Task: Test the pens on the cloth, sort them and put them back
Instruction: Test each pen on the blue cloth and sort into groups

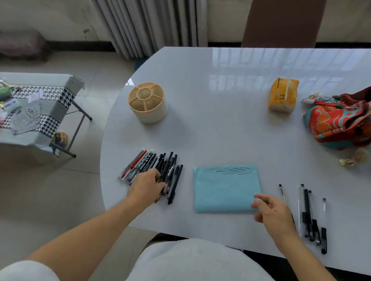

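- Left hand (147, 183) laid on the near end of the big pile of pens (153, 171), fingers curled down among them; too blurred to tell whether one pen is actually gripped.
- Right hand (272, 210) at the near right corner of the blue cloth (225, 190), fingers loosely bent, fingertips touching the cloth edge, nothing held.
- Blue cloth flat on the white tabletop (226, 131), between the two groups of pens; dark ink strokes along its far edge and one small dot near the middle.
- Big pile of pens left of the cloth, lying side by side and overlapping, mostly black with a few red and white barrels.
- Smaller row of pens (309, 215) right of the cloth, a few dark and clear barrels lying roughly parallel, one thin pen partly under the right hand.
- Round beige pen holder (148, 102) with divided compartments, standing upright, well beyond the big pile.
- Yellow tissue pack (283, 94) farther back on the right.
- Red patterned bag (347, 120) beside the tissue pack, near the right edge.
- Low side table (54, 94) with a houndstooth cover on the floor to the left, cluttered with small items.
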The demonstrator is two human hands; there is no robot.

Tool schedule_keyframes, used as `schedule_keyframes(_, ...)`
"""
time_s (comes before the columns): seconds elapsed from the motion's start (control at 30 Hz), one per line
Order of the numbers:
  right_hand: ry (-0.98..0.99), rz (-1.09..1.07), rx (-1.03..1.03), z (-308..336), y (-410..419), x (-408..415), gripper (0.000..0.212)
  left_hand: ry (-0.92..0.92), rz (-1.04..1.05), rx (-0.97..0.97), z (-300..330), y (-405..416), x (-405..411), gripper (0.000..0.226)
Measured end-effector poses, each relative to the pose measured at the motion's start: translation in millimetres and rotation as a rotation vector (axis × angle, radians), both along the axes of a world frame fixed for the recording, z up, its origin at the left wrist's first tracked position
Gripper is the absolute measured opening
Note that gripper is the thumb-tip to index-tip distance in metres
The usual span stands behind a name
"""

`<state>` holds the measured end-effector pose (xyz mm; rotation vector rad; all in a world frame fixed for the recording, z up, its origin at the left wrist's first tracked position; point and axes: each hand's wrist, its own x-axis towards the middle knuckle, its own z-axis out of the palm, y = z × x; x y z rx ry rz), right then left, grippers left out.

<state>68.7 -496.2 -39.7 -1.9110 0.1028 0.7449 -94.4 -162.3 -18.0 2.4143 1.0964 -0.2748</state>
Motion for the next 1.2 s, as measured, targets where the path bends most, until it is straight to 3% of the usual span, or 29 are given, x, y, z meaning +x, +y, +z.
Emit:
schedule_keyframes(0.2,-0.059,-0.084,-0.129,-10,-66,-4,0.015,0.122,0.006,0.034,-15,15,-5,0.024)
schedule_keyframes(0.37,-0.2,-0.246,-0.323,-3,-100,0,0.02,0.064,-0.009,0.078,-28,18,-9,0.023)
schedule_keyframes(0.47,-0.308,-0.264,-0.564,3,-117,10,0.041,-0.058,-0.066,0.134,-26,11,-8,0.018)
schedule_keyframes(0.57,-0.202,-0.173,-0.74,1,-122,18,0.076,-0.139,-0.129,0.076,-21,-5,-7,0.013)
schedule_keyframes(0.67,-0.137,-0.065,-0.802,-5,-110,22,0.092,-0.159,-0.181,0.007,-19,-23,-9,0.014)
schedule_keyframes(0.87,-0.215,0.119,-0.96,-13,-72,36,0.086,-0.098,-0.257,-0.096,-22,-43,-23,0.011)
schedule_keyframes(1.2,-0.269,0.248,-0.979,-27,-44,49,0.056,-0.023,-0.082,-0.174,-33,-42,-91,0.017)
